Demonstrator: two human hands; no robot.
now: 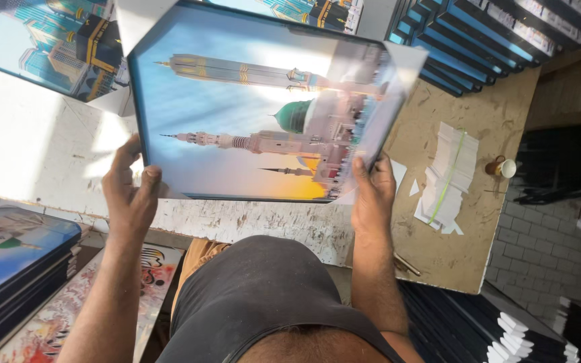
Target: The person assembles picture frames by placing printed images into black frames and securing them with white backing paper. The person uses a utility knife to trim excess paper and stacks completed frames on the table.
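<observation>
Holding a framed mosque picture over the worktable

Gripping the near edge of the framed picture, both hands are closed on it, thumbs lying on the glossy front and the other fingers tucked out of sight behind. The left hand is clamping the near left corner, its thumb pressing just inside the dark frame. The right hand is pinching the near right corner, where a white cardboard corner guard is sticking out past the frame's far right end. The picture is showing minarets and a green dome against a blue and orange sky, and it is tilting up toward the camera, over the scuffed white table.

Farther out, another framed print is lying flat on the table at the far left. To the right, a brown board surface is carrying a loose stack of white card corners and a small cup. A row of blue-edged frames is standing at the far right. More frames are stacking up low on the left.
</observation>
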